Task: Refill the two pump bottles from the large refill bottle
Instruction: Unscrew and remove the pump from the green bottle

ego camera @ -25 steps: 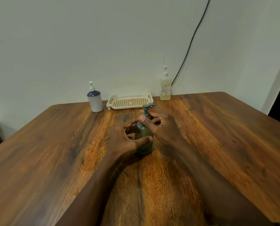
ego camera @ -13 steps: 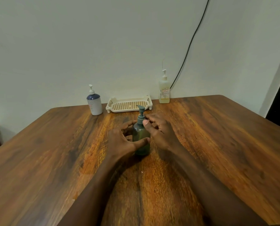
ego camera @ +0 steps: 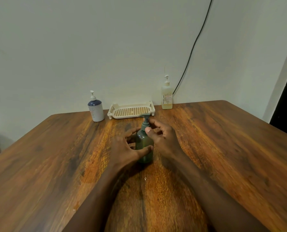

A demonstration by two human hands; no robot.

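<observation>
A dark green pump bottle stands upright at the middle of the wooden table. My left hand wraps its body from the left, thumb across the front. My right hand pinches the pump collar at the bottle's neck with thumb and fingers. A blue-and-white pump bottle stands at the back left. A tall clear bottle with yellowish liquid and a white pump stands at the back by the wall.
A cream perforated plastic tray lies between the two back bottles. A black cable runs down the wall behind the tall bottle. A dark doorway is at the far right.
The pump nozzle has turned between frames under my right fingers, from pointing right to pointing left. My left hand keeps its hold on the bottle body. The view has tilted slightly.
</observation>
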